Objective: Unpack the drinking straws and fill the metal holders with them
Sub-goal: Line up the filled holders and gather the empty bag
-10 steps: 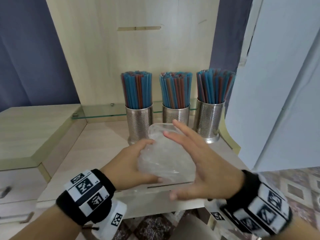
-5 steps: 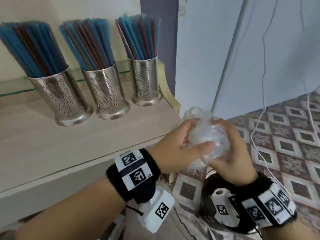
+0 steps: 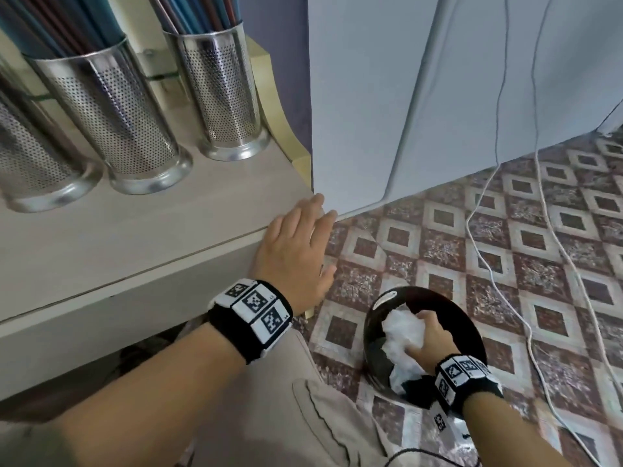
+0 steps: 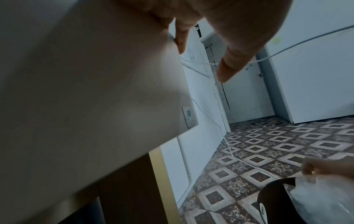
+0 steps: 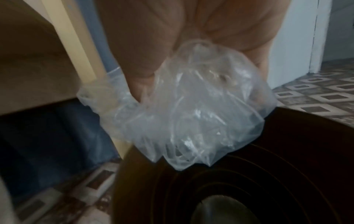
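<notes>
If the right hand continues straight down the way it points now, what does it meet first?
Probably the inside of the black bin: the right hand holds the crumpled plastic wrapper just over its open mouth. The depth is unclear.

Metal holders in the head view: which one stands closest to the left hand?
The rightmost perforated metal holder, by the shelf's right end. It stands closest to the left hand, which rests on the shelf corner; the other two stand farther left.

At frame centre the right hand (image 5: pixel 172 45) pinches a crumpled clear plastic bag (image 5: pixel 191 113) over a dark round bin (image 5: pixel 287 174) at lower right; patterned floor tiles (image 5: pixel 316 94) lie beyond.
</notes>
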Available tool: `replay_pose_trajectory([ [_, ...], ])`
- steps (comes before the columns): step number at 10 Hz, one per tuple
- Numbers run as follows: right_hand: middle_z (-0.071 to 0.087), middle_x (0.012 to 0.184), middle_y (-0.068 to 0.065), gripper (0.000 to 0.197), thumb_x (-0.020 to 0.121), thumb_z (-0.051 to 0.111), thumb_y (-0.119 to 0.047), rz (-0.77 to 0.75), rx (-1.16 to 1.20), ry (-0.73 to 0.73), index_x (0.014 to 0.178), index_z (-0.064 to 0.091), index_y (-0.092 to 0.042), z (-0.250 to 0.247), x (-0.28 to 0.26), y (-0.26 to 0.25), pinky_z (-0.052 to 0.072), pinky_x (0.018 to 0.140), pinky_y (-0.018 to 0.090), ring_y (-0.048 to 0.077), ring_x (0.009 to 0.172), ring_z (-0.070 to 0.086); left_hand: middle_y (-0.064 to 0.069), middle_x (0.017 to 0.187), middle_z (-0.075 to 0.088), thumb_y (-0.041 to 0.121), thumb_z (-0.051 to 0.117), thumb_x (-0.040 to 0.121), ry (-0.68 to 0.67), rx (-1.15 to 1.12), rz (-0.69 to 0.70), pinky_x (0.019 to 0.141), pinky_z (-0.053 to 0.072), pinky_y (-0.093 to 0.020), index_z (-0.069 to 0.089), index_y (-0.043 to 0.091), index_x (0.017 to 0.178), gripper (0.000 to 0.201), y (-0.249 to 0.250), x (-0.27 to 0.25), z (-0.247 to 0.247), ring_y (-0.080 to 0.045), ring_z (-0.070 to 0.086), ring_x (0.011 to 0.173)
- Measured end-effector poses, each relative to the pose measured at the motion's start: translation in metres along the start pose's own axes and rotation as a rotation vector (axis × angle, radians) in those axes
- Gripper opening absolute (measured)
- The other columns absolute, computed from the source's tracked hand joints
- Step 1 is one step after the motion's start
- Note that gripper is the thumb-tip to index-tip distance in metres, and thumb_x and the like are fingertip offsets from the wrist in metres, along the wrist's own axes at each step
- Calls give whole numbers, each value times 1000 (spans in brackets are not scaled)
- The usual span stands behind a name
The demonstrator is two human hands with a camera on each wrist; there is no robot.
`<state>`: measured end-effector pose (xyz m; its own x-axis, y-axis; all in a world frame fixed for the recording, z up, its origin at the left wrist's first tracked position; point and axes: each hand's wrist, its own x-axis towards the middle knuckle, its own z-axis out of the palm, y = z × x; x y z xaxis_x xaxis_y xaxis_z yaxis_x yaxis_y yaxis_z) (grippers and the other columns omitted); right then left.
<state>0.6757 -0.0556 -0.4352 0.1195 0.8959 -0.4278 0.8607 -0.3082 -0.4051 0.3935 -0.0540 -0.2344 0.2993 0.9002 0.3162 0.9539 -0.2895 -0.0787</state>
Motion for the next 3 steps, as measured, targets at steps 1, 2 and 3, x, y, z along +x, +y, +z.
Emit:
replay_pose_trajectory([
  [1,41,148,8,90,75,77,-47,75,-175,-4,146,25,-29,9,26,13,38,109,48,30,136,40,-11,152,37,51,64,72,18,33,1,103,32,-42,42,11,143,85,1,-1,4,-28,37,133],
  [2,-1,166,1,111,78,74,-57,173,-364,-80,155,-1,-32,13,44,26,15,118,53,30,152,3,-12,152,37,59,61,69,2,67,-1,102,29,-42,43,11,144,91,2,-1,3,-28,33,133],
  [3,0,166,6,94,90,70,-26,238,-320,-162,157,4,-29,21,48,31,13,120,53,33,152,1,-13,152,36,63,57,67,-17,73,-3,102,28,-43,42,10,144,94,2,0,1,-29,32,133],
])
